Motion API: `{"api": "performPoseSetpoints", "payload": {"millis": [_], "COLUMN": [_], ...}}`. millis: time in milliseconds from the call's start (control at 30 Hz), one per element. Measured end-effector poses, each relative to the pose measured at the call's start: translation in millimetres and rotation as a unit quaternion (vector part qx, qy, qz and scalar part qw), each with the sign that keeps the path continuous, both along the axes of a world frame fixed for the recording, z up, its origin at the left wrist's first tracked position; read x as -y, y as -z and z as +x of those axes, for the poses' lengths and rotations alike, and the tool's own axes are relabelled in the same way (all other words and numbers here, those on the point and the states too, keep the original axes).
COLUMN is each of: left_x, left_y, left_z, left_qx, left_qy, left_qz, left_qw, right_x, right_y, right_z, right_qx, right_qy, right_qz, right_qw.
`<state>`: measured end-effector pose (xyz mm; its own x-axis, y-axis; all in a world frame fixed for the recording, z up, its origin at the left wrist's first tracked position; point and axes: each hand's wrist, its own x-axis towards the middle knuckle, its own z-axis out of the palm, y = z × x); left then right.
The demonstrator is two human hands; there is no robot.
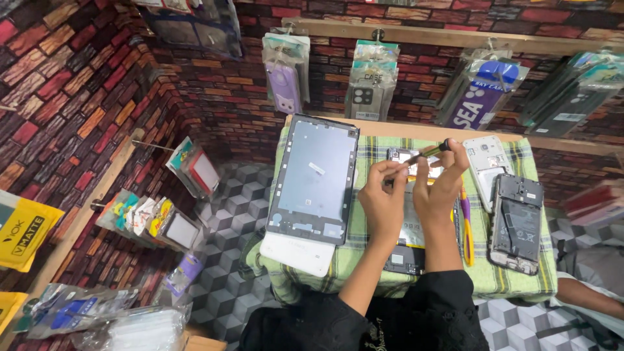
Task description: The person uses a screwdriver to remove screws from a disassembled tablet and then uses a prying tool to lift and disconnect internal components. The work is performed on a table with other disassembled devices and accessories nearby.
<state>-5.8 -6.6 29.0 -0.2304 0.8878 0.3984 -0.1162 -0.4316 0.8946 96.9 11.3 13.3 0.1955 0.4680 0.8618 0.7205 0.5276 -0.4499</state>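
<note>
Checked woven cloth (370, 260), glossy tablet frame (315, 175)

A grey tablet frame (314, 179) is laid at nine o'clock on the checked cloth (364, 250), over a white slab (298, 252). Two opened phones (517, 222) are set at three o'clock. Packaged phone cases (370, 81) are hung along the brick wall (78, 84) at twelve o'clock.

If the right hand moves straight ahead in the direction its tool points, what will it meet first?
Probably the white phone back lying on the checked cloth. The right hand holds a thin screwdriver whose tip points up and to the right, toward it; depth is unclear.
</note>
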Motion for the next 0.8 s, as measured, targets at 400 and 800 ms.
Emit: {"api": "performPoseSetpoints", "payload": {"millis": [400,800], "left_x": [-18,-20], "left_y": [19,20], "left_z": [5,5], "left_qx": [0.039,0.052], "left_qy": [-0.02,-0.017], "left_qz": [-0.055,-0.085], "left_qw": [0.998,0.995], "right_x": [6,3], "right_y": [-3,-3], "right_z": [1,1], "right_qx": [0.023,0.001], "right_qy": [-0.025,0.024], "right_qz": [0.006,0.009], "right_qw": [0.999,1.0]}}
